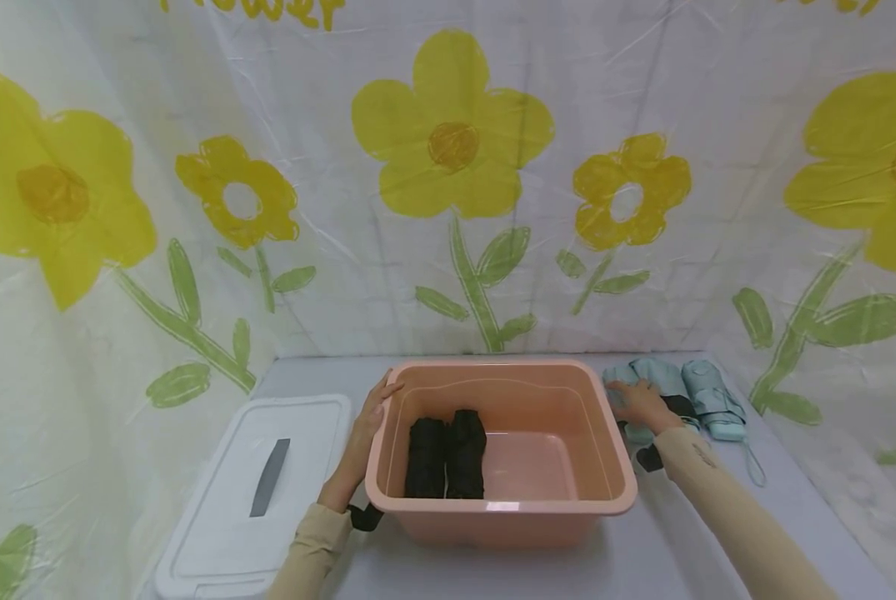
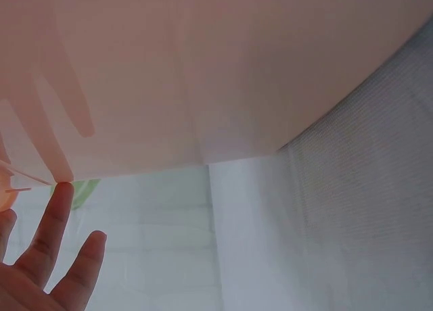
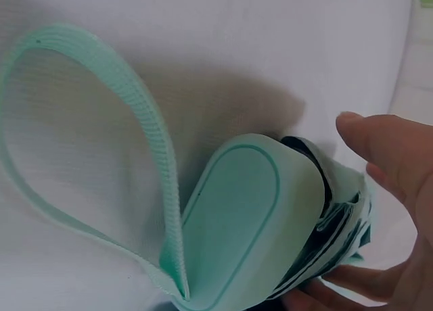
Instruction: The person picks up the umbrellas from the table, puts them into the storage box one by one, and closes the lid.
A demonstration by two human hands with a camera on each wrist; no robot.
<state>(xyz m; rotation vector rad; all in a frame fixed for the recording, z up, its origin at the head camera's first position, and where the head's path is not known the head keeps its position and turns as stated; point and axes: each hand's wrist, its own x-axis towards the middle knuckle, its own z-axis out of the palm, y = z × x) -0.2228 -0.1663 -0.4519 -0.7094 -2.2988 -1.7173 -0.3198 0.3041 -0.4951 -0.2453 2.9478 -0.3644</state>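
1. Pale-teal fabric folded umbrella with a rounded mint end and looped strap (image 3: 237, 216): lying on the table (image 1: 417, 575), just beyond the peach plastic rectangular basin (image 1: 503, 525) at its 2 o'clock.
2. Right hand (image 1: 643, 404): at this umbrella, fingers spread around it rather than closed, the thumb standing apart from its surface.
3. Two similar teal umbrellas (image 1: 706, 392): side by side, farther out toward 3 o'clock.
4. Left hand (image 1: 365, 429): at the basin's 9 o'clock rim, fingers extended, a fingertip touching.
5. Two black fabric folded umbrellas (image 1: 446, 457): side by side inside the basin, toward 9 o'clock.
6. White rectangular plastic lid with a grey strip (image 1: 218, 475): near the basin's 9 o'clock.
7. White curtain with yellow flowers (image 1: 327, 292): behind, at 12 o'clock.
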